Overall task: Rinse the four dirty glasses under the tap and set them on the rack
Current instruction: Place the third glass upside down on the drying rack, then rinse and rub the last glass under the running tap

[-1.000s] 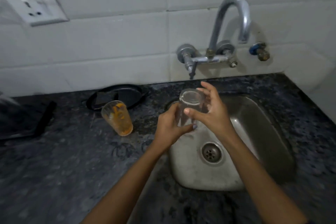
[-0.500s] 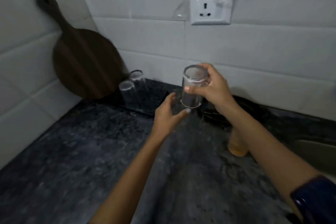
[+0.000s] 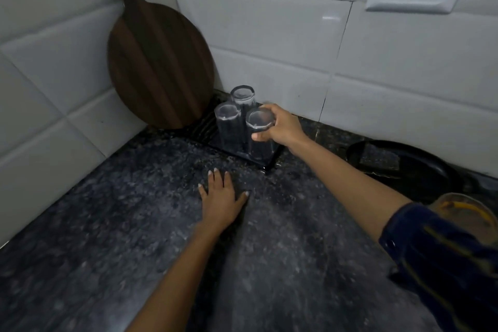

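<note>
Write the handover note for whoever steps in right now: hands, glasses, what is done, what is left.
Right hand: gripping the third glass, upside down, at the rack's near right corner; not released yet.
Left hand: empty, flat on the counter.
Two rinsed glasses stand inverted on the rack beside it.
Fourth glass, with orange residue, sits at the right edge, partly hidden behind the sleeve.
Left: let go of the third, then rinse and rack the fourth.
</note>
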